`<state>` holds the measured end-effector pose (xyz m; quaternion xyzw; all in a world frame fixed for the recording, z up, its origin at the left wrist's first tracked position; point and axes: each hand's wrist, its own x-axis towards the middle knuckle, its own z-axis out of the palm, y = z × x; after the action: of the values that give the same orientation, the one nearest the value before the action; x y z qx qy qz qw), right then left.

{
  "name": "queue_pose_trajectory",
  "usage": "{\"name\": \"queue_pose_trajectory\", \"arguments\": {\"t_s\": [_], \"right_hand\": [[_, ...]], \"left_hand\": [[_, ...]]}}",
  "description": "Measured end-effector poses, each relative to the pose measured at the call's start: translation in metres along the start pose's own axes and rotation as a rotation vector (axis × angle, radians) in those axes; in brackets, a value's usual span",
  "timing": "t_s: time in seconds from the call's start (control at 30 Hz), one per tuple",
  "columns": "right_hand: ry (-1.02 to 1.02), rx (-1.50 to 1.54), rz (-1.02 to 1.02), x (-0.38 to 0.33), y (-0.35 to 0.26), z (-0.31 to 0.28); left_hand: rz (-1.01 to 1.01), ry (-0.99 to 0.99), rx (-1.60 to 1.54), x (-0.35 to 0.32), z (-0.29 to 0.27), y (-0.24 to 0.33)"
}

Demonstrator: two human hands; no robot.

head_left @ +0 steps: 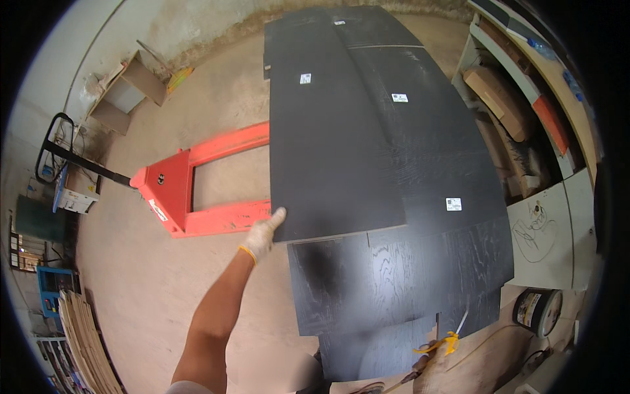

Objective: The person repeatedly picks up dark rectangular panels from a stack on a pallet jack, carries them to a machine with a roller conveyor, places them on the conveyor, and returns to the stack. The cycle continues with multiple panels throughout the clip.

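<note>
L hand (264, 235), white work glove w/ yellow cuff, was at the near-left corner of the top dark panel (335, 151), fingers curled onto the corner edge, gripping it. That panel lay flat on top of a stack of dark wood-grain boards (420, 262), long side running away from the person, corner overhanging the lower boards. Small white labels on several boards.

R hand (434, 368), also gloved, sat low at the frame bottom, near the stack's near edge. It was closed around a thin tool w/ a yellow part (448, 341) and a pale blade-like tip pointing up; couldn't tell exactly what tool.

Red pallet jack (190, 190) sat left of the stack, forks running under the boards, black handle (62, 148) off toward the wall. Bucket (537, 310) at right, near the stack corner. Shelving w/ cardboard boxes (505, 98) along the right side. Stack of light plywood sheets (82, 341) on edge at far lower left. Bare concrete floor (144, 289).
</note>
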<state>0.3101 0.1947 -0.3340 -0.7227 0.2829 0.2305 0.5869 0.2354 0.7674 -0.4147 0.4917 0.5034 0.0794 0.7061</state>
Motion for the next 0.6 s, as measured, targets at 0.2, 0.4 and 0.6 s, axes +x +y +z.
{"name": "queue_pose_trajectory", "arguments": {"t_s": [0.2, 0.4, 0.6], "right_hand": [[-0.34, -0.331, -0.075, -0.019, 0.024, -0.027], [-0.18, -0.233, -0.008, -0.035, 0.045, -0.061], [0.128, 0.113, 0.035, -0.034, 0.071, -0.114]], "left_hand": [[-0.126, -0.161, -0.173, -0.122, 0.05, -0.008], [-0.251, -0.162, -0.142, -0.212, 0.096, -0.086], [-0.366, -0.14, 0.308, -0.313, 0.127, -0.168]]}}
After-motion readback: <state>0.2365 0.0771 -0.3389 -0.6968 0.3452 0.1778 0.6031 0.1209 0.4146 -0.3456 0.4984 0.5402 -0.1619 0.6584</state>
